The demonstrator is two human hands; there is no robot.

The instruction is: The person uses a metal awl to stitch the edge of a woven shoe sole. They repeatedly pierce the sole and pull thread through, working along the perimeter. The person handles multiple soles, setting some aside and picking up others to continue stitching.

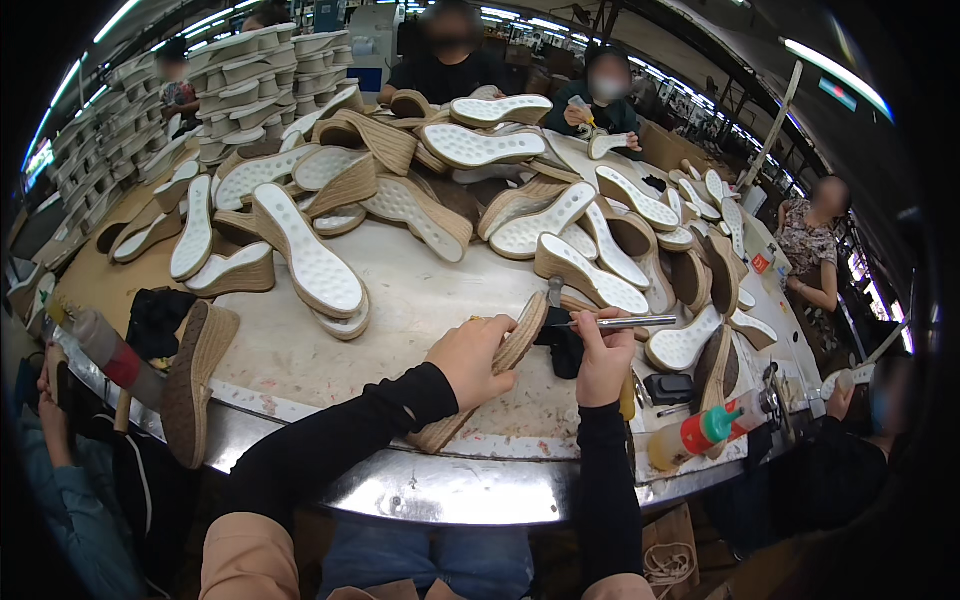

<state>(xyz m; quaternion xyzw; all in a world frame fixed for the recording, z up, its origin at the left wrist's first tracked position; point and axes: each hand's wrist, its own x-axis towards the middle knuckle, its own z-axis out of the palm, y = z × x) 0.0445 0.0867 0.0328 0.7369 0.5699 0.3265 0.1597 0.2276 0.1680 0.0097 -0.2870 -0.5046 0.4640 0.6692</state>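
My left hand (pixel 468 362) is closed around a wedge shoe sole (pixel 522 338) with a tan, rope-textured side. The sole is tilted, its lower end by the table's near edge and partly hidden by my hand and sleeve. In my right hand (pixel 603 365), a slim silver pen-shaped tool (pixel 648 322) is pinched between the fingers. Its thin tip points left and lies close to the sole's edge; whether it touches I cannot tell. A black cloth (pixel 566 352) lies just behind, with a hammer (pixel 554 292) near it.
Wedge soles with white dimpled tops (pixel 310 250) are heaped across the table (pixel 400 365). Squeeze bottles (pixel 690 440) lie at the right edge, near a black box (pixel 669 388). Another bottle (pixel 105 350) and a brown wedge (pixel 196 390) are left. Several people work around the table.
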